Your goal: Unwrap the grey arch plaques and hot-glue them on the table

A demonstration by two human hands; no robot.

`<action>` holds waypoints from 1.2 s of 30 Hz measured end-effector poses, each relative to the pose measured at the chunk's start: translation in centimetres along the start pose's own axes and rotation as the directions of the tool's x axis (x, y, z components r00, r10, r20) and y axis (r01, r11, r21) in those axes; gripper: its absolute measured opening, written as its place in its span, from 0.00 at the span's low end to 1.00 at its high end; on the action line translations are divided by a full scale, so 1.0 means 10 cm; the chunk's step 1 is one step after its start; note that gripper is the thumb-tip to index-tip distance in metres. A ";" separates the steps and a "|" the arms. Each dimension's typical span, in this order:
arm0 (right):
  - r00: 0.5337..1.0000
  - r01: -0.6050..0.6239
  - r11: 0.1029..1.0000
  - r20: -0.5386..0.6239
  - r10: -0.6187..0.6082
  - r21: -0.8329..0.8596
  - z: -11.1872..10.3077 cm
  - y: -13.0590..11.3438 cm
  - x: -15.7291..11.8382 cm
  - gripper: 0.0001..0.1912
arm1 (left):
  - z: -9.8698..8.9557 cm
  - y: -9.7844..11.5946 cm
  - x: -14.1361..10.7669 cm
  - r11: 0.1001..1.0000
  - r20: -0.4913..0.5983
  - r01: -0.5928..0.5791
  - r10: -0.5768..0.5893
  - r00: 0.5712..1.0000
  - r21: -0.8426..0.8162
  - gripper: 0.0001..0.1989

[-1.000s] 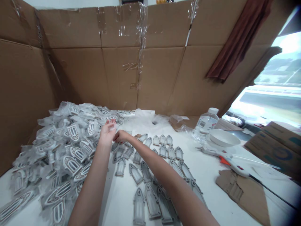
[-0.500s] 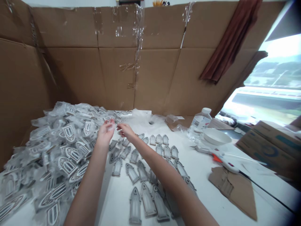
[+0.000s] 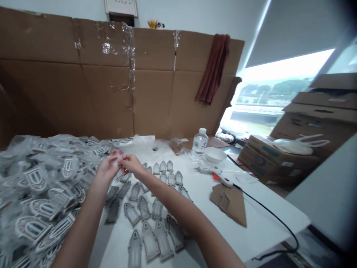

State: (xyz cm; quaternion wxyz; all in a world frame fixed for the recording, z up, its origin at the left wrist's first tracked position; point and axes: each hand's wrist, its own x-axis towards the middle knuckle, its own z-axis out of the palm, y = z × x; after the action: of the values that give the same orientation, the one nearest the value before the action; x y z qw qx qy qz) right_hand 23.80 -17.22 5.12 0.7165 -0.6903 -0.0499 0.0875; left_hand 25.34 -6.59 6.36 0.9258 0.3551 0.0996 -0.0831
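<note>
My left hand (image 3: 107, 168) is raised over the far left of the table, fingers curled, with a pale, translucent scrap at its fingertips too blurred to name. Touching that spot from the right, my right hand (image 3: 132, 164) has its fingers pinched together. Beside and behind my left hand spreads a heap of arched window-shaped pieces in clear plastic bags (image 3: 36, 178). Below and right of my hands lie several grey arched pieces (image 3: 149, 242) in loose rows, unwrapped. My right forearm covers some of them.
On the right, a glue gun (image 3: 223, 179) with a black cord lies by a torn cardboard piece (image 3: 230, 204). A white bowl (image 3: 214, 155) and plastic bottle (image 3: 199, 145) stand behind it. A tall cardboard wall (image 3: 156, 100) closes off the back. Boxes (image 3: 270, 160) are stacked beyond the table's right edge.
The view has swung to the right, showing more of the window and boxes. My right hand has come closer to my left, and their fingers now meet.
</note>
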 end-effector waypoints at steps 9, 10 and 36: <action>0.992 -0.073 0.993 0.096 0.081 -0.088 -0.31 -0.09 -0.27 0.08 | 0.13 -0.30 -0.12 0.989 0.135 0.090 -0.106 0.985 0.115 0.17; 0.990 -0.076 0.993 0.114 0.086 -0.095 -0.33 -0.09 -0.30 0.09 | 0.15 -0.33 -0.14 0.987 0.142 0.079 -0.099 0.985 0.137 0.18; 0.905 -0.212 0.916 -0.422 0.053 -0.340 -2.60 -0.37 -1.80 0.09 | 0.48 -0.95 -0.92 0.735 0.361 0.148 -0.486 0.796 0.662 0.25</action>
State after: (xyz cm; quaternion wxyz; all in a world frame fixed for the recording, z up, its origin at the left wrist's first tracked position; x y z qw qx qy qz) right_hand 11.34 -46.35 8.58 0.5571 -0.8199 0.1310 -0.0190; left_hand 14.98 -16.04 6.04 0.7253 0.5716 -0.1199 -0.3644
